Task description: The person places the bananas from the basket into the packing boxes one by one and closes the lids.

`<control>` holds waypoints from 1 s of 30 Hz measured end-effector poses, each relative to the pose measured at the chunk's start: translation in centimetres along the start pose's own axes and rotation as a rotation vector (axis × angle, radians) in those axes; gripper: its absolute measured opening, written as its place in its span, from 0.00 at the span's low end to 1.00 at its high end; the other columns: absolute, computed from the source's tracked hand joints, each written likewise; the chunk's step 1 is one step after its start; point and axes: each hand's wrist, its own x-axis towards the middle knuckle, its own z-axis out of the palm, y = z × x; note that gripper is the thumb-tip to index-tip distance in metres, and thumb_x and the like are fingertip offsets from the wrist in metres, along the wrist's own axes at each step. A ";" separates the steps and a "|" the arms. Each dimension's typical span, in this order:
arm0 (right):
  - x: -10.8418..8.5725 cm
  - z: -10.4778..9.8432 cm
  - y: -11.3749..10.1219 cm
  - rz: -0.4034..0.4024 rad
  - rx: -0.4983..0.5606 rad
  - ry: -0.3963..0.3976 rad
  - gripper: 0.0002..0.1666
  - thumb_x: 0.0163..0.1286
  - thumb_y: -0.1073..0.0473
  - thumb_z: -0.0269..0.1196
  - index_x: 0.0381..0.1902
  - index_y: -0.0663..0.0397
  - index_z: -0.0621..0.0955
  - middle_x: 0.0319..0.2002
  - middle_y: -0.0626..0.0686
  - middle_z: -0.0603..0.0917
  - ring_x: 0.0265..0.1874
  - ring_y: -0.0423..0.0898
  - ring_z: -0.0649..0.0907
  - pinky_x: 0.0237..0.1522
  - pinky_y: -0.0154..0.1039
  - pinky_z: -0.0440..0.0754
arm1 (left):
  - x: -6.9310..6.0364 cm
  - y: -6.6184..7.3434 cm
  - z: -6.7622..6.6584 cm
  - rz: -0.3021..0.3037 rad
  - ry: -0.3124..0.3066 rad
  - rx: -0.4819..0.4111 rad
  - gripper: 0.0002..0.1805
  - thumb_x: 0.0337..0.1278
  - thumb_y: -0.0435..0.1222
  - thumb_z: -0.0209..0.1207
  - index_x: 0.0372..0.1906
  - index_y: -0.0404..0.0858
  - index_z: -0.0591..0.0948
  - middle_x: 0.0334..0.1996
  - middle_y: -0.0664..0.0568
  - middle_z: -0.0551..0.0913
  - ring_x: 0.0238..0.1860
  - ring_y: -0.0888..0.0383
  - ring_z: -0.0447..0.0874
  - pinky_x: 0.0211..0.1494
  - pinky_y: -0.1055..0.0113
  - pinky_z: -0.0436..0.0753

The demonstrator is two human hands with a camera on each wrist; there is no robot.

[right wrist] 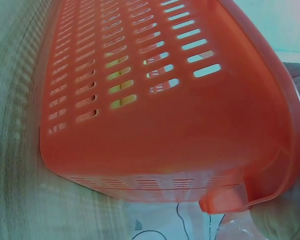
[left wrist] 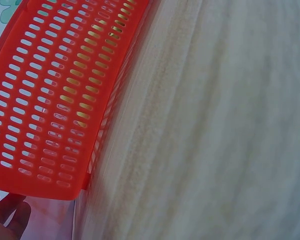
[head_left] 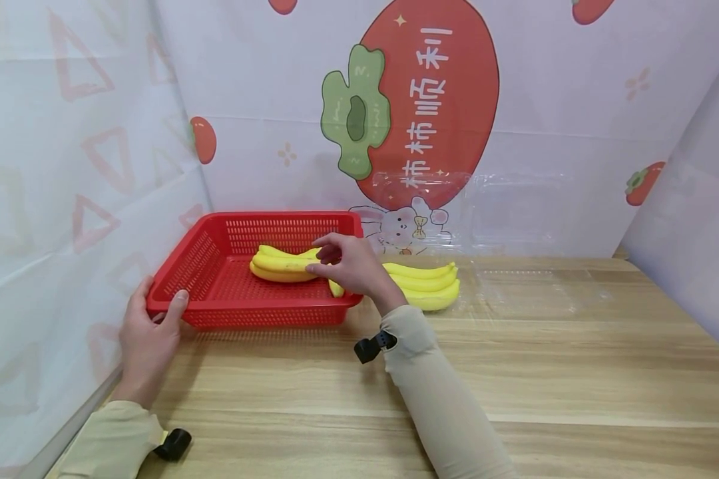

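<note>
A red plastic basket with slotted walls sits on the table. My left hand grips its near left corner, thumb over the rim; the left wrist view catches only fingertips by that corner. Inside the basket lies a bunch of yellow bananas, and another yellow tip shows near the right wall. Over the basket's right side reaches my right hand, its thumb and bent fingers apart, close above the bananas. A second banana bunch rests on the table just right of the basket, partly behind my right wrist.
Clear plastic packaging stands and lies at the back of the wooden table. A printed cloth wall rises behind, and another stands close on the left. Both wrists wear small black cameras.
</note>
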 end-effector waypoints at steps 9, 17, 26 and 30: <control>0.1 0.6 0.0 -0.005 -0.089 -0.036 0.30 0.66 0.47 0.76 0.64 0.45 0.83 0.58 0.54 0.88 0.57 0.51 0.85 0.59 0.45 0.87 | 0.0 -0.2 -0.1 -0.006 0.000 -0.004 0.44 0.77 0.55 0.53 0.88 0.53 0.48 0.84 0.47 0.61 0.69 0.46 0.73 0.47 0.91 0.73; 0.6 0.1 -0.1 0.002 -0.087 -0.095 0.33 0.66 0.46 0.76 0.67 0.42 0.82 0.60 0.50 0.87 0.61 0.50 0.85 0.61 0.45 0.87 | 0.1 -0.1 0.0 -0.008 0.007 0.000 0.44 0.77 0.56 0.54 0.88 0.53 0.49 0.84 0.48 0.62 0.68 0.48 0.74 0.46 0.91 0.73; 2.3 -0.1 -0.2 0.017 -0.117 -0.151 0.31 0.66 0.48 0.76 0.66 0.43 0.84 0.60 0.52 0.88 0.59 0.48 0.85 0.62 0.46 0.86 | 0.1 -0.2 0.0 0.012 0.014 -0.004 0.44 0.76 0.54 0.55 0.88 0.52 0.50 0.82 0.46 0.64 0.64 0.52 0.75 0.42 0.93 0.71; 3.2 0.2 -0.2 0.035 -0.159 -0.173 0.31 0.66 0.49 0.76 0.65 0.45 0.84 0.58 0.51 0.88 0.57 0.47 0.84 0.61 0.45 0.87 | 0.0 0.0 0.0 0.014 0.027 -0.005 0.43 0.76 0.53 0.55 0.88 0.51 0.52 0.82 0.48 0.65 0.66 0.50 0.75 0.44 0.93 0.70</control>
